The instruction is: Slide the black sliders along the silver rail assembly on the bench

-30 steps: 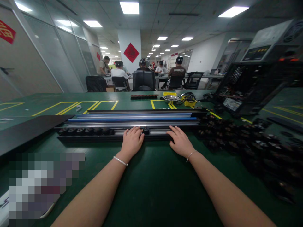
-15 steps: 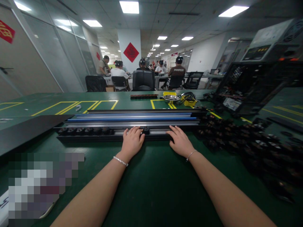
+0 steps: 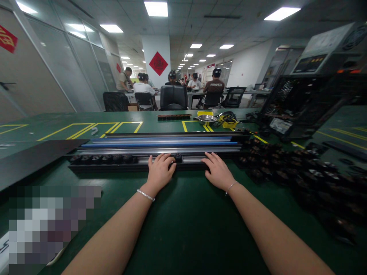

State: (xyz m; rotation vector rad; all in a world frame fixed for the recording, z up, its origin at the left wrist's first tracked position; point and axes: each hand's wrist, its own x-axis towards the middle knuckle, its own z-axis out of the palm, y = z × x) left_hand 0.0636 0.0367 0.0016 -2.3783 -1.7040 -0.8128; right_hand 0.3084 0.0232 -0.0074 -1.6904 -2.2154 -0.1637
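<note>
A long black channel (image 3: 106,168) lies crosswise on the table in front of me, with a metallic strip along its inside. Several small black parts (image 3: 107,159) sit in a row in its left end. My left hand (image 3: 161,167) rests on the channel's middle, fingers stretched over it, thumb and forefinger beside a single black part (image 3: 179,157). Whether they touch that part I cannot tell. Farther right, my right hand (image 3: 219,170) lies open with its fingertips on the channel. Behind are long strips, one of them a blue strip (image 3: 160,144).
Loose black parts (image 3: 286,164) are heaped at right, below an open black computer case (image 3: 298,103). A metal bowl (image 3: 207,120) and a yellow container (image 3: 229,123) stand at the back. A dark panel (image 3: 34,158) lies at left. Several people sit beyond the table.
The single black part beside my left hand appears slightly farther right in the channel. Both hands stay in nearly the same place.
</note>
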